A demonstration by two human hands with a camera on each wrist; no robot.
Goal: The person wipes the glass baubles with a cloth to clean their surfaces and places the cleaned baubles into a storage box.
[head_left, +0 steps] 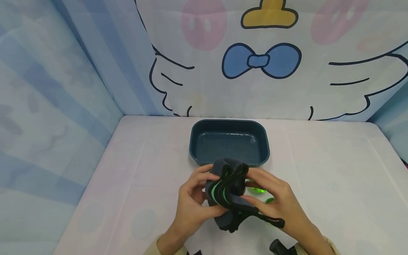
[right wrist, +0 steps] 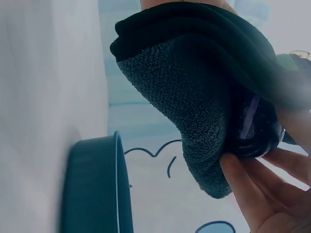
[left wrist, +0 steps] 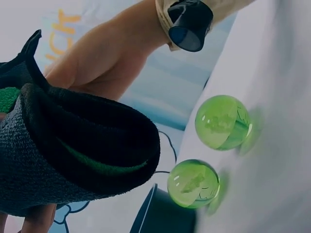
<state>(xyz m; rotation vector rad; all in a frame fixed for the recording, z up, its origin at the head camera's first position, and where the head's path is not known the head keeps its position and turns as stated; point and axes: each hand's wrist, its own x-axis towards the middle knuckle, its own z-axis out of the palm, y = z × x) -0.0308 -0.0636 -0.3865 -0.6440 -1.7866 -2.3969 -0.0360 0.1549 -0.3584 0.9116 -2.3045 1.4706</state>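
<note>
Both hands hold a folded dark grey terry cloth (head_left: 227,202) with black edging and green stripes, in front of the blue tray. My left hand (head_left: 191,202) grips its left side, thumb in front and fingers behind. My right hand (head_left: 277,198) holds the other side, and a black edge trails below its thumb. In the right wrist view, a dark glossy rounded object (right wrist: 255,128) with a purple streak sits against the cloth, touched by the right fingers (right wrist: 248,187); its kind is unclear. Two clear green balls (left wrist: 222,122) (left wrist: 193,183) rest on the table, mostly hidden in the head view.
A dark blue rectangular tray (head_left: 229,122) stands at the back of the white table (head_left: 153,198), just beyond the hands. Printed curtains (head_left: 204,92) close off the back and sides. A black wrist camera (head_left: 280,247) sits on the right wrist.
</note>
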